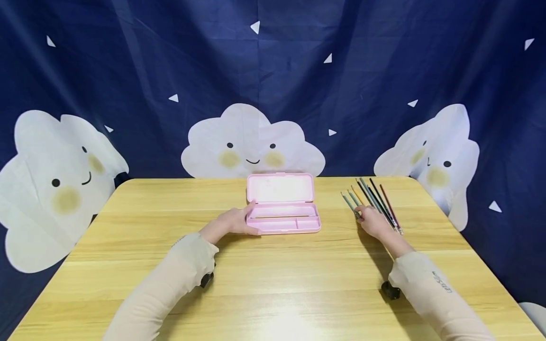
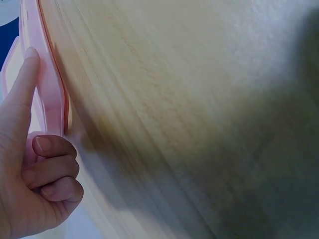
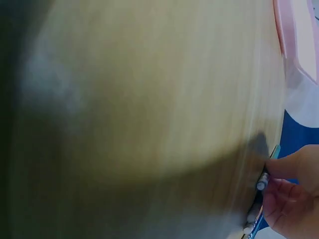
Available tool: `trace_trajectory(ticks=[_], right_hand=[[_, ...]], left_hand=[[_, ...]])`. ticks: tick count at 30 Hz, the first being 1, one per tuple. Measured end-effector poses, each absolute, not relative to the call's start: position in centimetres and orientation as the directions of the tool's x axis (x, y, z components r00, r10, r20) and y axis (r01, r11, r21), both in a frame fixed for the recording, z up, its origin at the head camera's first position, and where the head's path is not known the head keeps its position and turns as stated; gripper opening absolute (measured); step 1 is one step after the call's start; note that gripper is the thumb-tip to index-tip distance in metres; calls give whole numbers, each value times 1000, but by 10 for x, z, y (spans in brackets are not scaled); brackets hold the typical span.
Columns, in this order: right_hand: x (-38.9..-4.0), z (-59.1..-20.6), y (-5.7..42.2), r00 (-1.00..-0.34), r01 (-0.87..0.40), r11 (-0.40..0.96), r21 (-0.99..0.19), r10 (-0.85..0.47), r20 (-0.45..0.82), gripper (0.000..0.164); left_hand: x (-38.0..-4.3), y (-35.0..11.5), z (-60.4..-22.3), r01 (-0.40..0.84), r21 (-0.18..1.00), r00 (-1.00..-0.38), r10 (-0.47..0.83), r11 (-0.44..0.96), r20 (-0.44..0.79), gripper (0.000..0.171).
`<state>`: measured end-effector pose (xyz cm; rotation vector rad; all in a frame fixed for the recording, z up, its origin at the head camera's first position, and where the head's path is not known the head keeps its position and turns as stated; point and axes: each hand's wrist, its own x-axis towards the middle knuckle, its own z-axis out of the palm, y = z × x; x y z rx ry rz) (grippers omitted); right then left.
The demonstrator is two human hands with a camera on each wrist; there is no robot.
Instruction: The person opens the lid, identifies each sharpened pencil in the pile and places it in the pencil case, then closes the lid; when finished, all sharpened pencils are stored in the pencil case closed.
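Observation:
A pink pencil case (image 1: pixel 308 232) lies with its lid (image 1: pixel 280 188) raised at the back. My left hand (image 1: pixel 232 221) grips its left end; in the left wrist view the thumb lies along the case's front wall and the other fingers are curled. One pencil (image 1: pixel 281 216) lies in the long rear compartment. To the right, my right hand (image 1: pixel 374 222) pinches a grey-green pencil (image 1: pixel 349 202) near its eraser end, at the left side of a loose group of pencils (image 1: pixel 389 208). Part of that group is hidden by the hand.
The wooden table (image 1: pixel 273 274) runs back to a dark blue curtain (image 1: pixel 290 85) with smiling clouds. The case's front half has two smaller compartments split by a divider (image 1: pixel 296 223). Dark wrist cameras sit under both sleeves.

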<state>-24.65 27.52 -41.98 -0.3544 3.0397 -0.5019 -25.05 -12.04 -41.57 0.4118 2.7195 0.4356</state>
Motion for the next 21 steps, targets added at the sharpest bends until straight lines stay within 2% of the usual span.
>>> trace_trajectory(ticks=[4, 10, 15, 21], right_hand=[[-248, -422, 273, -970, -231, 933, -275, -242, -8, 33], [-249, -423, 268, -961, -262, 908, -328, -275, 7, 40], [-253, -421, 256, -937, -348, 857, -381, -326, 124, 42], [-261, -422, 235, -847, -528, 751, -396, -436, 303, 35]], left_hand=[[-250, -121, -415, 222, 348, -894, 333, 911, -301, 105], [-250, -120, -415, 220, 353, -894, 333, 909, -300, 104], [-250, -120, -415, 219, 352, -893, 333, 910, -304, 104], [-250, -120, -414, 231, 355, -892, 343, 906, -293, 103]])
